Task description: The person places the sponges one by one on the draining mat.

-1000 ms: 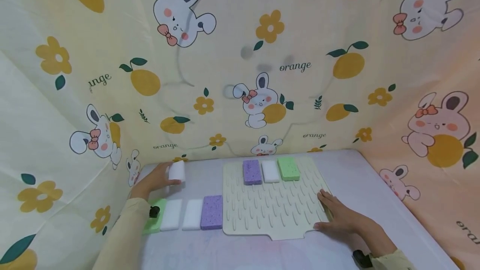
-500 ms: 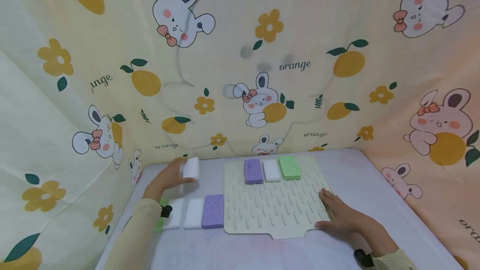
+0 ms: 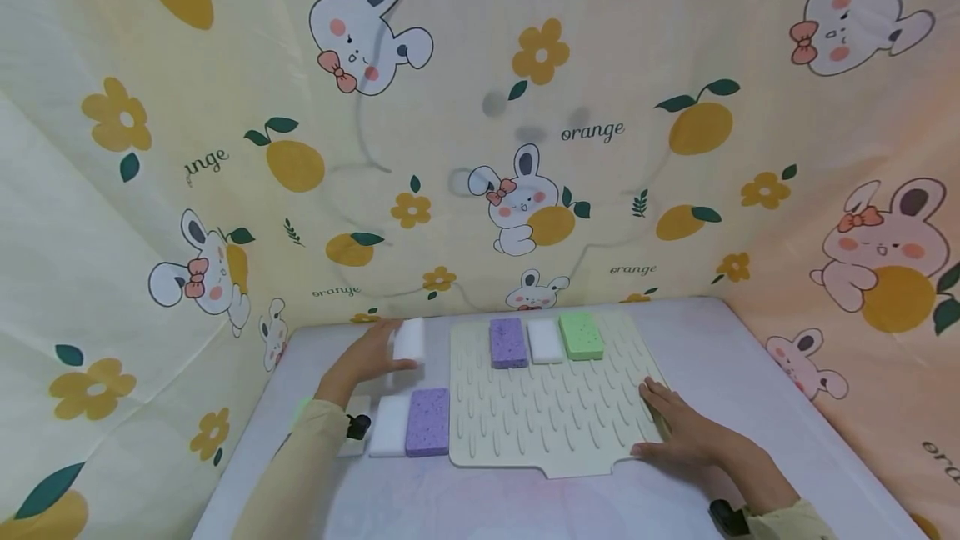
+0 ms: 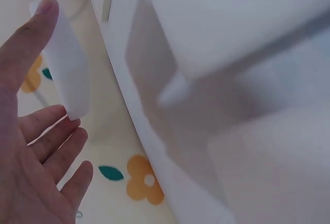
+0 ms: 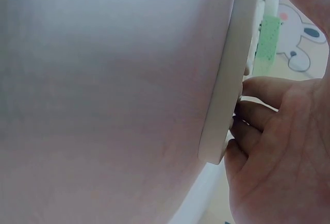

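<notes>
A white sponge hangs above the table's back left, pinched between the thumb and fingertips of my left hand. In the left wrist view, the thumb presses one end of this sponge and the fingertips meet the other. My right hand rests on the right edge of a cream ribbed mat, fingers spread. Along the mat's far side lie a purple sponge, a white sponge and a green sponge.
Left of the mat lie a purple sponge and a white sponge. Another white sponge and a green one are mostly hidden by the left forearm. A printed curtain stands behind and beside the table.
My left hand has moved right with the white sponge, closer to the mat. Its forearm now covers more of the sponges on the left. The right hand stays on the mat.
</notes>
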Motion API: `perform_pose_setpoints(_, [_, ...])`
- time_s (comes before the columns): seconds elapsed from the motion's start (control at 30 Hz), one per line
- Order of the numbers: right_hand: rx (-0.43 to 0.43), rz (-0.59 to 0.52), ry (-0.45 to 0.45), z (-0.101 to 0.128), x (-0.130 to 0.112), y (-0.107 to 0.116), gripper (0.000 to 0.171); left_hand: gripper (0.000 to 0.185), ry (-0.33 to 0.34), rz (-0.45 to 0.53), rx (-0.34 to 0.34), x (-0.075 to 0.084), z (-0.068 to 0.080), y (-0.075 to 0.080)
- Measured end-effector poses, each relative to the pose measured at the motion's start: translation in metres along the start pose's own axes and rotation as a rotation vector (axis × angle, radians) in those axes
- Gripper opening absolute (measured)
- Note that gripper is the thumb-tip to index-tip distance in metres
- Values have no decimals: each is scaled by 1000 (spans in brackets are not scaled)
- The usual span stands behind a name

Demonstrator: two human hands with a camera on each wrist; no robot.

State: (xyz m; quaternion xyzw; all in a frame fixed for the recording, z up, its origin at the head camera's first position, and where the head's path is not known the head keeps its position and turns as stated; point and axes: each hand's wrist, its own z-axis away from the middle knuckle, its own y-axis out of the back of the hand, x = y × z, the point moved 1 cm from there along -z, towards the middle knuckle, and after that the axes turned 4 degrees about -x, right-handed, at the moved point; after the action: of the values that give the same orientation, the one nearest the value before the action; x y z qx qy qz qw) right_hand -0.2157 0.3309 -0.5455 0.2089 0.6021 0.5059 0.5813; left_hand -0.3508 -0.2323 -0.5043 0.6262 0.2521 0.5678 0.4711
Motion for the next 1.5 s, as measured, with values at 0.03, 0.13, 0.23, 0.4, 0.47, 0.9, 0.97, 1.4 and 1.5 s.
perform_pose_setpoints(0.03, [1, 2, -1, 0, 0, 0, 118, 108, -10, -3, 2, 2, -1, -1])
perform_pose_setpoints(0.13, [10, 9, 4, 1, 0, 0, 119, 108, -30, -18, 7, 11, -5, -3])
perform_pose_setpoints(0.23, [10, 9, 4, 2, 0, 0, 119, 110, -33, -47, 10, 21, -8, -9])
perform_pose_setpoints(0.4, [-2, 3, -5, 2, 0, 0, 119, 110, -13, -135, 2, 37, -14, -23])
perform_pose_setpoints(0.47, [-4, -2, -7, 1, 1, 0, 119, 111, -12, -147, -2, 42, -17, -28])
perform_pose_setpoints(0.9, [12, 8, 9, 1, 3, -1, 118, 111, -47, -158, -41, 77, -36, -44])
perform_pose_setpoints(0.97, [11, 7, 8, 1, 2, -1, 118, 111, -45, -150, -55, 82, -38, -47])
perform_pose_setpoints(1.4, [-8, -11, -18, 1, 1, 0, 119, 110, -18, -152, -90, 86, -52, -68])
perform_pose_setpoints(1.5, [-11, -8, -32, 0, 0, 0, 120, 109, -32, -160, -80, 85, -54, -68])
